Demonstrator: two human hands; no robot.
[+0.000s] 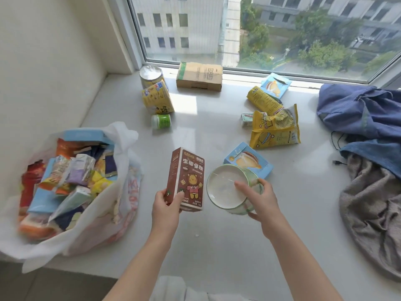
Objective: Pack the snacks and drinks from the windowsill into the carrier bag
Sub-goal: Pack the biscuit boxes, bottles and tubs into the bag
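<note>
**Both hands loaded beside a well-filled bag**

At far left stands the carrier bag (93, 233), our reference throughout. Its mouth is open and it is heaped with packets and cartons. Beyond the bag and to its right, towards the glass, we see a foil-topped can (151, 76), a yellow packet (157, 99) against it, and a small green-labelled bottle (161, 121). Just right of the bag, our left hand (167, 205) curls thumb and fingers round the foot of an upright brown carton (187, 177). Farther right of the bag, our right hand (262, 200) grips a green-rimmed bowl (225, 190), tilted mouth towards us, with the thumb over the rim and the fingers wrapped round the outside. Well right of the bag, a blue packet (249, 161) and a cluster of yellow bags (275, 127) lie on the windowsill (217, 246). Farthest from the bag lie a blue cloth (358, 109) and a grey cloth (373, 213).

We judge the step in hand to be the transfer of picked-up items. The next move calls for swinging the carton left over the bag's mouth and finding a gap among the contents, since little room remains. Several items remain to be packed.
</note>
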